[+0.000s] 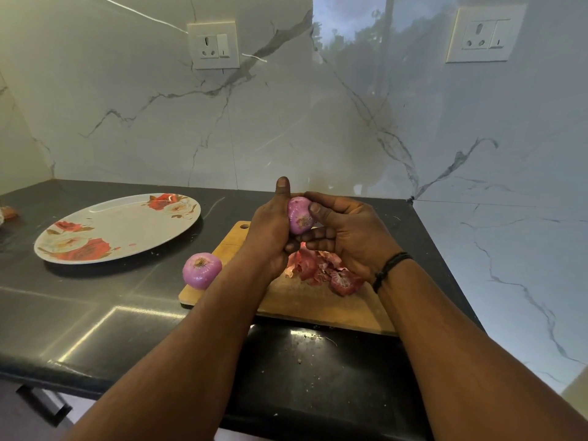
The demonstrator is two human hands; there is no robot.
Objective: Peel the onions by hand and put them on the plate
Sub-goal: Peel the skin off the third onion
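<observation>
A pale purple onion (299, 214) is held up between both hands above the wooden cutting board (318, 300). My left hand (270, 230) cups it from the left with the thumb raised straight up. My right hand (346, 233) curls round it from the right, thumb pressed on its top. A second purple onion (201, 270) lies at the board's left edge on the black counter. The oval flower-patterned plate (127, 218) sits to the left with nothing on it.
A heap of reddish onion skins (321, 268) lies on the board under my right hand. The marble wall with two sockets stands close behind and to the right. A small brown object (8, 213) shows at the far left edge.
</observation>
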